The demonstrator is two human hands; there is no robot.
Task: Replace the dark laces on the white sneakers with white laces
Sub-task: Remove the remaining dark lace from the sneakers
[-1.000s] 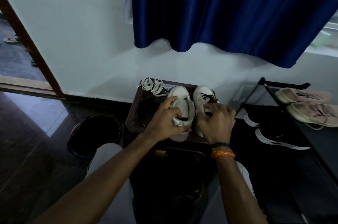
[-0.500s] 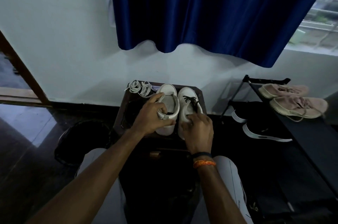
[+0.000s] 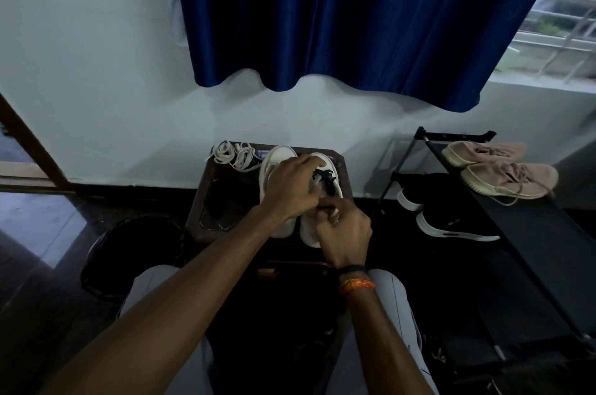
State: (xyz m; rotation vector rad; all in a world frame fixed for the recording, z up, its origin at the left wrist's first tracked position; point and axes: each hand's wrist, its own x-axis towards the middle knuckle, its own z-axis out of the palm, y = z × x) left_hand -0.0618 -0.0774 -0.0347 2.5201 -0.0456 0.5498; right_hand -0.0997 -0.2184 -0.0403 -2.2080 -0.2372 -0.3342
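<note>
- Two white sneakers side by side on a small dark table (image 3: 206,201), toes toward the wall: left sneaker (image 3: 274,162) just beside right sneaker (image 3: 335,188), the two touching or nearly so.
- Dark laces (image 3: 324,176) still threaded on the upper part of the right sneaker; none visible on the left sneaker.
- White laces (image 3: 234,154) bundled in loose loops at the table's far left corner, just beside the left sneaker's toe.
- Left hand (image 3: 292,191) reaching across the left sneaker to the right one, fingers curled over its tongue area; thumb and forefinger apparently pinching a dark lace at the meeting point with the other hand.
- Right hand (image 3: 345,230) over the heel end of the right sneaker, fingers curled inward, fingertips pressed to the same dark lace; exact grip partly hidden.
- Black band and orange thread bracelet (image 3: 356,285) on the right wrist.
- Pale trousers on both knees below the table edge.
- Dark round bin (image 3: 129,246) on the floor left of the table.
- Black shoe rack (image 3: 516,217) at right: pink-beige pair (image 3: 503,173) on the top shelf, black pair with white soles (image 3: 448,217) on the shelf below.
- Blue curtain (image 3: 371,17) hanging on the white wall above; window (image 3: 561,27) at far right.
</note>
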